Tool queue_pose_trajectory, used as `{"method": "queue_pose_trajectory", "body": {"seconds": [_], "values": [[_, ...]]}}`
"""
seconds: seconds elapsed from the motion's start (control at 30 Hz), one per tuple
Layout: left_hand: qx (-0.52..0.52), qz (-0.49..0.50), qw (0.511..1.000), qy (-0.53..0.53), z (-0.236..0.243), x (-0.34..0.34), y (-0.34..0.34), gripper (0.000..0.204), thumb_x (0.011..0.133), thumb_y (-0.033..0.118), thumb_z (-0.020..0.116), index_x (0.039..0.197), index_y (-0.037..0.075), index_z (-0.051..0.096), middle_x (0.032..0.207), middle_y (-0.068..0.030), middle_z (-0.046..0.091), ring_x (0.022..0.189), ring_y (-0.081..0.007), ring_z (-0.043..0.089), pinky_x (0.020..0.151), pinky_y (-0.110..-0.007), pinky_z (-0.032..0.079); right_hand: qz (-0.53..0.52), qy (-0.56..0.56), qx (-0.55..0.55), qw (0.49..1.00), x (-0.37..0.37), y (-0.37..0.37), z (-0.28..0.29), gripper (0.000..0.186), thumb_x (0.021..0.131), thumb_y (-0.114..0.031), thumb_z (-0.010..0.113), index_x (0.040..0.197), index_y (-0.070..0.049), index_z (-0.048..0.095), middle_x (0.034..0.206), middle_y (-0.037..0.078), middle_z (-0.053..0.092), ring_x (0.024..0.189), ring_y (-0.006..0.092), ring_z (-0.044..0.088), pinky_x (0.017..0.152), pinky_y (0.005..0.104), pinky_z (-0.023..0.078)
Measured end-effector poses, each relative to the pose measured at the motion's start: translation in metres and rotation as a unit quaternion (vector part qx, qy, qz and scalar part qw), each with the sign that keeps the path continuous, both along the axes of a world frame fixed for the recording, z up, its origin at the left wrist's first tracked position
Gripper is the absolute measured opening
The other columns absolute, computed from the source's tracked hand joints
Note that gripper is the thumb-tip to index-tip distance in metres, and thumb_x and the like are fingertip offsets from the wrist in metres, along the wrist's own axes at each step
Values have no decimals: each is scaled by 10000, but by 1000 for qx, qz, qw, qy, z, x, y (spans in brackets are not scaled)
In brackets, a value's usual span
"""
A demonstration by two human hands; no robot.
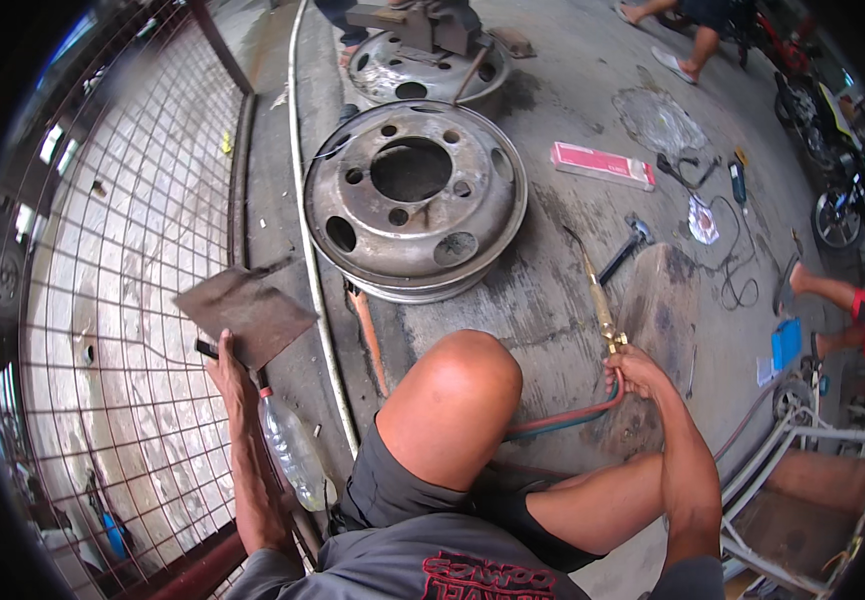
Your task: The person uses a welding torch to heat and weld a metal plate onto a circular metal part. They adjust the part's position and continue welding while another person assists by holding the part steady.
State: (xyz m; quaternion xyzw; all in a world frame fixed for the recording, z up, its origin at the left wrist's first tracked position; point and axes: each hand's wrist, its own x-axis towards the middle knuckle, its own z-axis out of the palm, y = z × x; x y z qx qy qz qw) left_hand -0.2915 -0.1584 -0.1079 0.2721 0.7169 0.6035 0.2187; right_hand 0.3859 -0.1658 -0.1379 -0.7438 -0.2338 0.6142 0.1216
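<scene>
Concrete floor (572, 112), stained and scuffed, with a mesh fence (132, 230) along the left. Step in hand, by judgement: handling of plate and torch, one to each hand, no flame visible at the tip. Next move, by judgement: calls for a firm hold on both, slack in the hoses, and the tip clear of the knee (472, 380).

Items, left to right:

Black stub (206, 349): just beside the left hand; kind cannot be told.
Left hand (226, 368): closed at the plate's lower edge, one digit on its face; rest of the grip hidden.
Plate (264, 318): thin, rust-brown, tilted; directly ahead of that hand.
Bottle (295, 455): clear, red cap, beside the left forearm.
Pipe (328, 345): pale, along the floor.
Rim (420, 217): steel, holed, ahead of the knee; well apart from both hands.
Second rim (377, 72): beyond the first, vise (437, 32) on top.
Hoses (562, 422): red and green, bending at the right hand, running left toward the knee.
Torch (603, 308): brass, bent tip ahead of the right hand, angled toward the rim, not touching it.
Box (602, 165): red and white.
Hammer (615, 262): just right of the torch.
Right hand (634, 372): wrapped round the torch's valve end, fingers curled.
Motorcycle (822, 140): far right.
</scene>
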Motion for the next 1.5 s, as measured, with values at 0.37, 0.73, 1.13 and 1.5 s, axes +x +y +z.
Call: {"method": "queue_pose_trajectory", "body": {"seconds": [0.37, 0.73, 1.13, 1.5], "values": [[-233, -120, 933, -247, -184, 47, -31, 364, 1014, 387, 645, 914, 36, 640, 694, -50, 602, 526, -190, 552, 519, -319, 489, 1, 40, -41, 998, -3, -15, -32, 323, 985, -164, 669, 1216, 13, 528, 1052, 115, 611, 914, 248, 670, 746, 460, 626], [-248, -534, 807, 53, -143, 104, -56, 385, 1006, 295, 648, 1024, -84, 714, 866, -119, 716, 730, -200, 649, 654, -359, 504, 202, -58, -164, 964, -5, -6, -26, 543, 1012, -366, 651, 1354, 37, 527, 1170, 283, 672, 916, 368, 745, 737, 454, 656], [-410, -628, 607, 264, -137, 178, -50, 370, 1002, 304, 616, 1063, -53, 697, 895, -135, 712, 785, -226, 657, 698, -373, 509, 158, -490, 353, 781, 70, -116, -2, 579, 1016, -348, 618, 1513, -86, 475, 1596, 246, 351, 1495, 367, 324, 1232, 543, 240], [-465, -554, 591, 356, -83, 161, -77, 363, 999, 312, 587, 1098, -24, 681, 922, -150, 709, 836, -251, 664, 739, -385, 515, -128, -555, 165, 806, 287, -194, -144, 385, 946, -266, 712, 1219, -1, 655, 1258, 244, 653, 1187, 418, 619, 1024, 493, 487]]}}
